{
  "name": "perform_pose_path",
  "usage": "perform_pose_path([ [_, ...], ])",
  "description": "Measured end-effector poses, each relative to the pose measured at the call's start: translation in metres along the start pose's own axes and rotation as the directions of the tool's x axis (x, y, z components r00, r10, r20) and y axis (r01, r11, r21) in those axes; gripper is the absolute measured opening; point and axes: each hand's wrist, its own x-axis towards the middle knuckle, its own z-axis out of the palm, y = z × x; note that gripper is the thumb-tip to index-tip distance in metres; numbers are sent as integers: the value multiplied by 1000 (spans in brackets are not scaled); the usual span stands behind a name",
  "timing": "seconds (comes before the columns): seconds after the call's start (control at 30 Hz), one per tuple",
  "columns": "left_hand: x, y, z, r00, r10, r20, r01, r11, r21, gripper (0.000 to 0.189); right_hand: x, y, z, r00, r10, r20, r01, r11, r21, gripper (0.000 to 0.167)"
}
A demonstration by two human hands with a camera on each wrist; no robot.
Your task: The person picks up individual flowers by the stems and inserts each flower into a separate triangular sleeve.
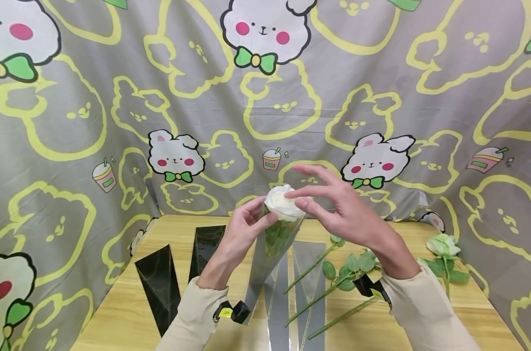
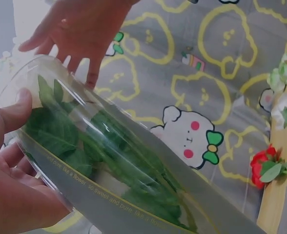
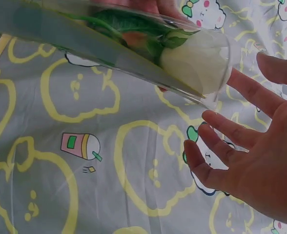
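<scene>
My left hand (image 1: 243, 229) holds a clear-and-grey flower sleeve (image 1: 258, 268) near its wide mouth, thumb on one side and fingers on the other. Inside stands a white rose (image 1: 284, 202), its bloom level with the sleeve's rim and its green leaves (image 2: 109, 141) visible through the clear film. Gold lettering runs along the sleeve's edge in the left wrist view. Over the bloom, my right hand (image 1: 342, 202) has its fingers spread. One fingertip appears to touch the petals in the head view, and the hand grips nothing.
Grey sleeves (image 1: 309, 273) lie on the wooden table (image 1: 116, 307), with green stems across them. Black sleeves (image 1: 157, 287) lie at the left. A pale rose (image 1: 442, 246) lies at the right; a red flower (image 2: 264, 166) shows in the left wrist view. A patterned curtain (image 1: 287, 102) hangs behind.
</scene>
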Motion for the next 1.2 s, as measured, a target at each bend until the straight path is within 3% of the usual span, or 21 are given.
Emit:
perform_pose_path([
  [0.33, -3, 1, 1, 999, 29, 21, -29, 1000, -8, 57, -3, 1, 3, 997, -6, 73, 8, 1000, -17, 24],
  [0.6, -5, 3, 2, 998, 47, 41, -46, 999, -7, 48, -3, -2, 7, 989, 22, 148, -23, 1000, 6, 28],
  [0.9, -4, 5, 0, 999, 30, -22, -30, 999, 22, 13, -7, 1, -3, 999, 14, 50, -14, 1000, 7, 22],
  [1.03, -2, 10, 0, 999, 35, -33, -34, 999, 17, 11, -6, -1, -2, 999, 8, 52, -8, 1000, -5, 25],
  [1.2, 4, 24, 2, 997, 78, -5, -78, 997, 2, 24, -1, -5, -3, 996, 14, 92, -11, 999, -31, 29],
])
